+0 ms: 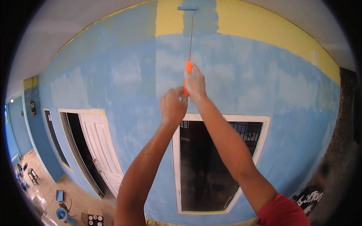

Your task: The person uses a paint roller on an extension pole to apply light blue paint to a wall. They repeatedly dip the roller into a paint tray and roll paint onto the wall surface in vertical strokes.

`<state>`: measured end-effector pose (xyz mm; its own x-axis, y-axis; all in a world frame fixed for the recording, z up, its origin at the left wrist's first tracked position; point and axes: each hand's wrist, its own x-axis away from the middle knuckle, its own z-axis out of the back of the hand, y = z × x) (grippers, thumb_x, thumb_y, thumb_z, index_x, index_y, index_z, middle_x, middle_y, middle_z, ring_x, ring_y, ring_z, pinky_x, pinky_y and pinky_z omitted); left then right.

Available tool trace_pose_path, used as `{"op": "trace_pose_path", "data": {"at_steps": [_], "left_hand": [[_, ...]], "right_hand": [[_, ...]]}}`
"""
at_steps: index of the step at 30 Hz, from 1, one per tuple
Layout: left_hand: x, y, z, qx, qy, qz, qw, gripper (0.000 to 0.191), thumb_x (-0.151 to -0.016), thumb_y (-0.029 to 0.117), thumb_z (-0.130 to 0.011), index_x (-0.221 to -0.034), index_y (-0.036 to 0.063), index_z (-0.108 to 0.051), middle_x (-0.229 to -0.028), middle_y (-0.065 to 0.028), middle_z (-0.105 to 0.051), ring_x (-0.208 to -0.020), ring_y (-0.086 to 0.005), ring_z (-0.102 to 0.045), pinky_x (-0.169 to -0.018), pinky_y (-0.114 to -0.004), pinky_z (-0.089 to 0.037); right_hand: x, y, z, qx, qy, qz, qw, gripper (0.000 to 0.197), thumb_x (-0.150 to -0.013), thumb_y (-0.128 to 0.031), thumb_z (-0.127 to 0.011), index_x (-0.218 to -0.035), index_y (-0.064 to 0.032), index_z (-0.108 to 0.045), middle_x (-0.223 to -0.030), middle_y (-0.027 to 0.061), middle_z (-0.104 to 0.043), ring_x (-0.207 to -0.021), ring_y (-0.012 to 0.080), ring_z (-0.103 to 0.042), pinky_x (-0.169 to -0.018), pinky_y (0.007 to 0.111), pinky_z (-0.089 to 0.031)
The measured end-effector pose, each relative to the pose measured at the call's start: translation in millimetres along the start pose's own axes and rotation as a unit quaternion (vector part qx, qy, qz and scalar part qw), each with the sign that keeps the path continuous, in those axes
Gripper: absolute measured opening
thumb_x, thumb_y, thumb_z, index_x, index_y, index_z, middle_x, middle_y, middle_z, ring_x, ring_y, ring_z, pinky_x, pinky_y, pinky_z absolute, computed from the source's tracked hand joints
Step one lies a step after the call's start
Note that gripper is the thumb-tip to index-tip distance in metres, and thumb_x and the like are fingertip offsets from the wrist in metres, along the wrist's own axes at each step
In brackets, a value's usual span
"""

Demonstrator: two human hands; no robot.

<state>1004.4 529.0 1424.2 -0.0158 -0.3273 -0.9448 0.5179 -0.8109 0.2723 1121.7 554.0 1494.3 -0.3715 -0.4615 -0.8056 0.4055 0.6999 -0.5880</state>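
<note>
Both arms reach up in front of a wall (127, 84) of blue paint with a yellow band along its top. My right hand (196, 83) is closed around the orange handle (189, 67) of a paint roller. Just below it, my left hand (173, 104) grips the lower end of the same handle. A thin metal rod runs up to the blue-coated roller head (187, 8), which is against the wall near the ceiling. Around the head, a blue painted patch (200, 19) crosses the yellow band.
Below my hands is a white-framed window (267, 124). A white door (97, 135) stands ajar at left. On the tiled floor are a blue tray (59, 195), a blue bucket (62, 214), a carton of cans (84, 219) and a stool (33, 175). Another person (311, 197) is at lower right.
</note>
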Motion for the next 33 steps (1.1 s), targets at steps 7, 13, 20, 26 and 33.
{"op": "trace_pose_path", "data": {"at_steps": [7,13,20,26,33], "left_hand": [[159.5,-36.2,-18.4,0.027,-0.077,0.076,0.994,0.019,-0.090,0.013,-0.070,-0.109,0.0122,-0.074,-0.092,-0.0112,-0.070,-0.090,-0.0356,-0.068,-0.083,-0.049,-0.049],[147.5,-33.6,-18.8,0.016,-0.072,0.045,0.996,0.025,-0.090,0.014,-0.071,-0.115,0.0118,-0.074,-0.092,-0.0115,-0.071,-0.086,-0.0325,-0.071,-0.078,-0.049,-0.053],[-22.0,-0.1,12.5,-0.013,-0.047,0.019,0.999,0.025,-0.095,0.023,-0.071,-0.113,0.0100,-0.081,-0.103,-0.0187,-0.078,-0.093,-0.0399,-0.073,-0.084,-0.047,-0.056],[-115.3,37.8,44.7,-0.037,-0.074,0.066,0.994,0.027,-0.089,0.024,-0.074,-0.111,0.0098,-0.082,-0.102,-0.0187,-0.078,-0.097,-0.0380,-0.074,-0.086,-0.046,-0.057],[-86.0,24.4,38.3,-0.038,-0.076,0.060,0.995,0.027,-0.089,0.024,-0.073,-0.112,0.0119,-0.082,-0.104,-0.0185,-0.078,-0.095,-0.0389,-0.074,-0.087,-0.047,-0.056]], "right_hand": [[166.1,57.1,18.5,0.035,-0.020,-0.116,0.992,0.050,-0.104,-0.027,-0.052,-0.152,-0.0126,-0.052,-0.091,0.0154,-0.069,-0.082,0.0305,-0.068,-0.083,0.043,-0.053],[153.3,54.3,21.0,0.032,-0.023,-0.100,0.994,0.048,-0.103,-0.026,-0.053,-0.150,-0.0120,-0.053,-0.092,0.0177,-0.069,-0.085,0.0340,-0.070,-0.083,0.044,-0.054],[-13.1,5.0,-18.6,0.073,0.082,0.082,0.991,0.049,-0.102,-0.036,-0.057,-0.142,-0.0081,-0.061,-0.085,0.0144,-0.067,-0.072,0.0231,-0.064,-0.071,0.041,-0.054],[-92.9,-64.2,-24.6,0.027,0.025,-0.003,0.999,0.050,-0.096,-0.025,-0.056,-0.145,-0.0137,-0.060,-0.105,0.0172,-0.070,-0.090,0.0305,-0.065,-0.081,0.045,-0.055],[-68.1,-48.2,-26.2,0.019,0.029,-0.002,0.999,0.049,-0.095,-0.021,-0.055,-0.143,-0.0125,-0.061,-0.092,0.0118,-0.070,-0.078,0.0259,-0.067,-0.071,0.045,-0.055]]}}
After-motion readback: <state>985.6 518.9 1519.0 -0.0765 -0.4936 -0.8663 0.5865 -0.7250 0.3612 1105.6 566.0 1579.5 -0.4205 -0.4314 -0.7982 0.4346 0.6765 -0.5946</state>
